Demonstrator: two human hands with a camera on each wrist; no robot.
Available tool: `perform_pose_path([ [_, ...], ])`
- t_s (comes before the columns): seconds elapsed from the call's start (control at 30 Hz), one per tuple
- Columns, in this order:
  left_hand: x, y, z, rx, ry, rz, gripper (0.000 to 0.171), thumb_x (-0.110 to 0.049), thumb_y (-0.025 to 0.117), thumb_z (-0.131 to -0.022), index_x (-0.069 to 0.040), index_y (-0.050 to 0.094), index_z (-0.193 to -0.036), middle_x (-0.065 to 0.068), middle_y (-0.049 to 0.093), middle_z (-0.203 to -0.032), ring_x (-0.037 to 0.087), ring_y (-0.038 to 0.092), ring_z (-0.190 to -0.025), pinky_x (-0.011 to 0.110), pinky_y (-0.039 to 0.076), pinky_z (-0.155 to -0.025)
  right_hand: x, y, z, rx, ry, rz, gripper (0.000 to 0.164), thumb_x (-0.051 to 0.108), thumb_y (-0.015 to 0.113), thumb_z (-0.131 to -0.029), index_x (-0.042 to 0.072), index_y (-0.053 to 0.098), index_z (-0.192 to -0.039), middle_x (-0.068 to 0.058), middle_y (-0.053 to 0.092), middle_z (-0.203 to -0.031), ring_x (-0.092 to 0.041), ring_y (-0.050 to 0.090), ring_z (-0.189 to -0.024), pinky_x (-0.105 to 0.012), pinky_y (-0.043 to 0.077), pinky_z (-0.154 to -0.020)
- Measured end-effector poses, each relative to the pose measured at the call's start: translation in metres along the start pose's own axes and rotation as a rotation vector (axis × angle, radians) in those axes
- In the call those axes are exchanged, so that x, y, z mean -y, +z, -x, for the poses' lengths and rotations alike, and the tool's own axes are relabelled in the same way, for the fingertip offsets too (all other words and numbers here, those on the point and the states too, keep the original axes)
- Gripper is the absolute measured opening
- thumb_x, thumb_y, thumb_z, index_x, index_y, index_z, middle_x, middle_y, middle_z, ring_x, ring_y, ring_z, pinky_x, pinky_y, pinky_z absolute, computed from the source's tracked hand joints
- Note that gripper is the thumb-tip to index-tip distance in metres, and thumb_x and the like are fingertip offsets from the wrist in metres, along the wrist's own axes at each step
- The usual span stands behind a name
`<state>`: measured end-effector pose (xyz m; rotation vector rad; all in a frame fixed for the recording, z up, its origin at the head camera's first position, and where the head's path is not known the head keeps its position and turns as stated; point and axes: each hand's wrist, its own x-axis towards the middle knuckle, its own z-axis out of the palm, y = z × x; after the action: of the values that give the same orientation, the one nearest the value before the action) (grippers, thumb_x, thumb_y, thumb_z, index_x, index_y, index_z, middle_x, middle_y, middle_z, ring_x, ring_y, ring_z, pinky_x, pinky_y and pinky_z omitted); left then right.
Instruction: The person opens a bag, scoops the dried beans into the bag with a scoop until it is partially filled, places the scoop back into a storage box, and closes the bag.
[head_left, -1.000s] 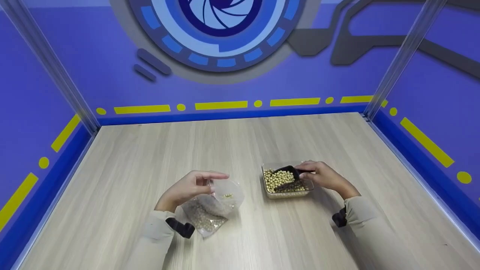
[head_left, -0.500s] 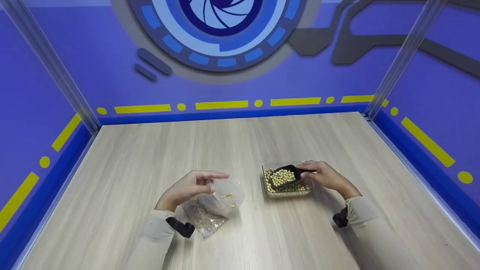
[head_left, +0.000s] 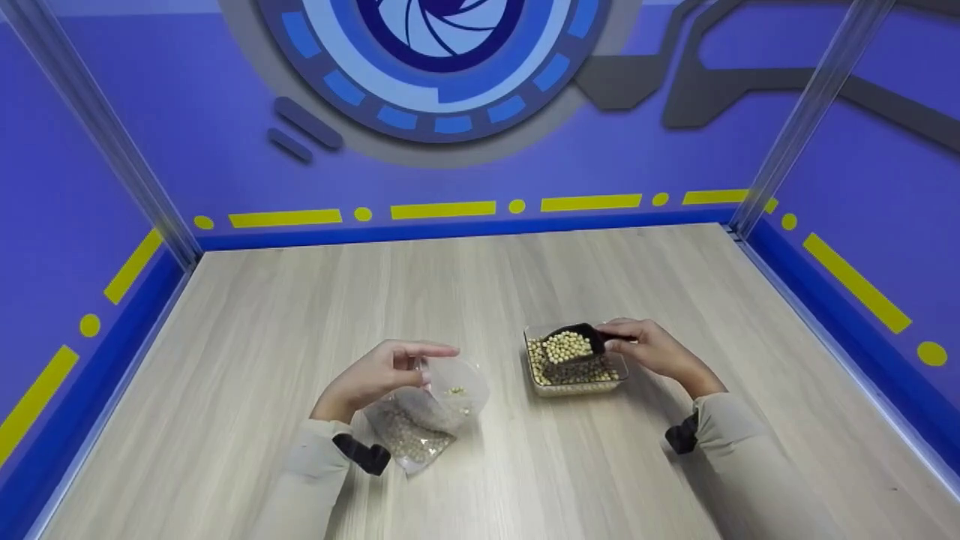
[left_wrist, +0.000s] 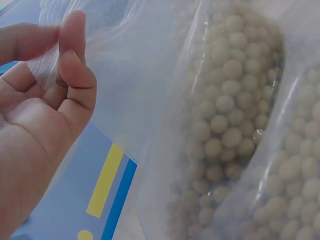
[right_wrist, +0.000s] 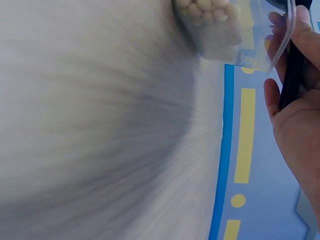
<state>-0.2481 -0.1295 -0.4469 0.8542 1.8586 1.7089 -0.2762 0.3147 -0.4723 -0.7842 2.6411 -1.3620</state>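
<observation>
My right hand (head_left: pixel 656 351) grips the handle of a black scoop (head_left: pixel 598 339), which is heaped with pale yellow soybean-like beads. The scoop sits over a clear rectangular container (head_left: pixel 574 388) that holds more of the same round beads. In the right wrist view the black handle (right_wrist: pixel 293 75) lies across the palm, beside the container's clear wall (right_wrist: pixel 257 55). My left hand (head_left: pixel 375 377) pinches the rim of a clear plastic bag (head_left: pixel 420 427) and keeps its mouth spread. Inside the bag, in the left wrist view, lie many round beads (left_wrist: pixel 225 105).
A light wood-grain table (head_left: pixel 360 300) carries the bag and the container, with a gap of tabletop between them. Blue and purple panels (head_left: pixel 450 180) with yellow marks stand along its back and both sides. Black straps with small devices sit on both wrists.
The scoop has tipped level and risen out of the beads in the container, carrying a heap. My right hand has shifted slightly up and right. The left hand and bag stay still.
</observation>
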Motion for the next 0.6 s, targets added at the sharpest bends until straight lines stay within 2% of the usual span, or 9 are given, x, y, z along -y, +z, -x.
perform_pose_path([
  [0.1,0.000,0.000,0.000,0.001,0.000,0.001,0.044,0.006,0.053,-0.090,0.003,0.053,-0.134,0.025,0.056,-0.102,0.009,0.058,-0.075,0.037,0.057,-0.077,0.001,-0.002,-0.001,0.002,-0.008,-0.016,0.034,0.014,0.060,-0.093,-0.001,0.064,-0.123,-0.022,0.063,-0.122,0.005,0.054,-0.107,-0.013,0.046,-0.088],
  [0.43,-0.002,0.001,-0.002,0.004,0.000,0.027,0.045,0.008,0.051,-0.090,0.006,0.051,-0.135,0.025,0.056,-0.102,0.007,0.055,-0.074,0.033,0.057,-0.076,0.012,-0.005,-0.005,0.017,-0.077,-0.037,0.032,0.012,0.059,-0.093,-0.002,0.064,-0.122,-0.023,0.063,-0.120,0.005,0.056,-0.106,-0.013,0.047,-0.087],
  [0.6,-0.003,0.002,-0.002,0.004,0.000,0.018,0.045,0.008,0.051,-0.090,0.005,0.051,-0.135,0.030,0.054,-0.110,0.007,0.055,-0.074,0.032,0.057,-0.077,0.018,-0.004,-0.009,0.013,-0.092,-0.035,0.032,0.011,0.059,-0.093,-0.002,0.064,-0.122,-0.023,0.063,-0.119,0.005,0.056,-0.106,-0.014,0.048,-0.086],
])
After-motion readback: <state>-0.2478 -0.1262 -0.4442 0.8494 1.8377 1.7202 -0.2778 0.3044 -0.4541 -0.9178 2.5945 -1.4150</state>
